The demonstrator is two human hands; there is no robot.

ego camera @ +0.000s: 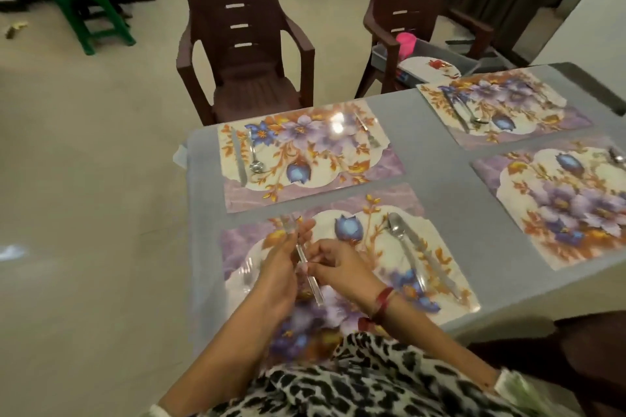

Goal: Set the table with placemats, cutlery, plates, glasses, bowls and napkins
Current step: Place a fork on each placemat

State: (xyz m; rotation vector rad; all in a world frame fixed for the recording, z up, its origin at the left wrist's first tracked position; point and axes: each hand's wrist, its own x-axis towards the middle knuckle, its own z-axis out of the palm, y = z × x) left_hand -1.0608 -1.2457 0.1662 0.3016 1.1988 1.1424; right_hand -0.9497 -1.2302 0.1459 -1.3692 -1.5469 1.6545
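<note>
Both hands hold a fork just above the near placemat's left side.
The left hand (281, 267) grips the fork (302, 256) near its blurred tines. The right hand (342, 267) pinches its handle. The fork points away from the person over the near placemat (237, 240), opposite the spoon (399, 234) and knife (437, 267).

The cutlery piece (306, 269) held by the left hand (279, 267) and right hand (343, 269) is too blurry to name. A spotted cloth (355, 382) hides the near edge of the closest placemat (376, 240).
</note>
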